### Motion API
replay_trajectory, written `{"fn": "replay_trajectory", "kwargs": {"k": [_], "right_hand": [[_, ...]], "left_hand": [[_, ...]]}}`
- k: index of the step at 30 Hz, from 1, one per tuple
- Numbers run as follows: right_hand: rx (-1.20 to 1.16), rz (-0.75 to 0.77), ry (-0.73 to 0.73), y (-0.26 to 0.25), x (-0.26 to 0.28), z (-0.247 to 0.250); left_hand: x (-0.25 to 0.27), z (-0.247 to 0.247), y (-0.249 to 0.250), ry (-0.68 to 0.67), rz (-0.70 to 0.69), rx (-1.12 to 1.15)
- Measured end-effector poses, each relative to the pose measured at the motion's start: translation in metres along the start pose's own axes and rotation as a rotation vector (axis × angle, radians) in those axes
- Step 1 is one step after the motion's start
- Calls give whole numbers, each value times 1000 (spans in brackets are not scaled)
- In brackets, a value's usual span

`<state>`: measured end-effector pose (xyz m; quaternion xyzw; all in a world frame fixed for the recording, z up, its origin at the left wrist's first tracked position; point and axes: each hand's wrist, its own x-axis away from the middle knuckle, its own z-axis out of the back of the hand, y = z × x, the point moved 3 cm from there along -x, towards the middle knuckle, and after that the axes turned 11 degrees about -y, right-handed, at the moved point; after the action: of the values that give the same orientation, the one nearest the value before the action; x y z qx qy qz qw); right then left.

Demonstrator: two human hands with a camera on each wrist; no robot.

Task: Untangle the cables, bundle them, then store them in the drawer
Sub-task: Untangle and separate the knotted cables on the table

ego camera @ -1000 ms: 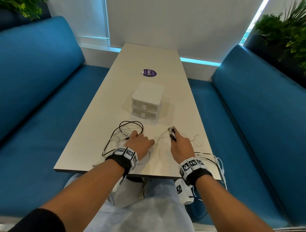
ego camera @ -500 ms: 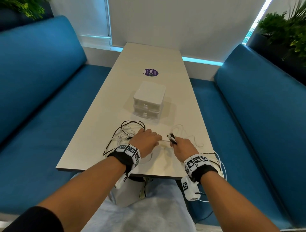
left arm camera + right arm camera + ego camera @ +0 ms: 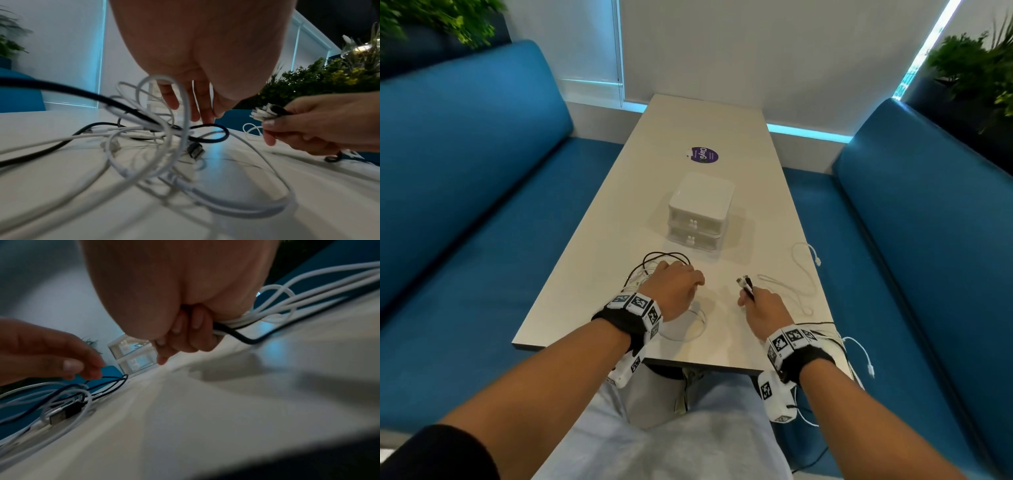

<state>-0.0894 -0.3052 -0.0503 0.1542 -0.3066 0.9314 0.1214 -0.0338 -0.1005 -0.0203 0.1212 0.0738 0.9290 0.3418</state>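
A: Item one?
B: Long pale rectangular table (image 3: 592, 260) between two blue upholstered benches (image 3: 465, 192). Purple round sticker (image 3: 702, 155) toward its far end.

A: Storage?
B: Small white plastic two-drawer box (image 3: 700, 212) on the table's midline, both drawers closed.

A: Cables?
B: Tangled heap of white and black cables (image 3: 148, 133) near the table's near-left corner, a black USB plug (image 3: 195, 150) lying within it. A second group of gathered cable ends (image 3: 745, 283), white plus one black, held up near the near-right corner; their lengths trail over the right edge. One loose white cable (image 3: 804, 270) lies along the right edge.

A: Left hand?
B: Left hand (image 3: 674, 291) over the heap, fingers (image 3: 205, 112) extended downward and slightly spread, tips at a black loop; whether they pinch it, I cannot tell.

A: Right hand?
B: Right hand (image 3: 762, 308) fisted around the gathered cable ends, plugs sticking out above the thumb.
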Motion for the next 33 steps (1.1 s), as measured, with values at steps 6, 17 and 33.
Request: {"fn": "replay_trajectory", "kwargs": {"k": [6,17,33], "right_hand": [[-108,37,28,-3,10,-2],[-108,44,-196,-23,8,-12],[-261,107,-157,-38,12,-27]], "left_hand": [[6,15,-26,80,113,75],[19,6,-25,-97,21,62],[14,23,-31,265,8,332]]}}
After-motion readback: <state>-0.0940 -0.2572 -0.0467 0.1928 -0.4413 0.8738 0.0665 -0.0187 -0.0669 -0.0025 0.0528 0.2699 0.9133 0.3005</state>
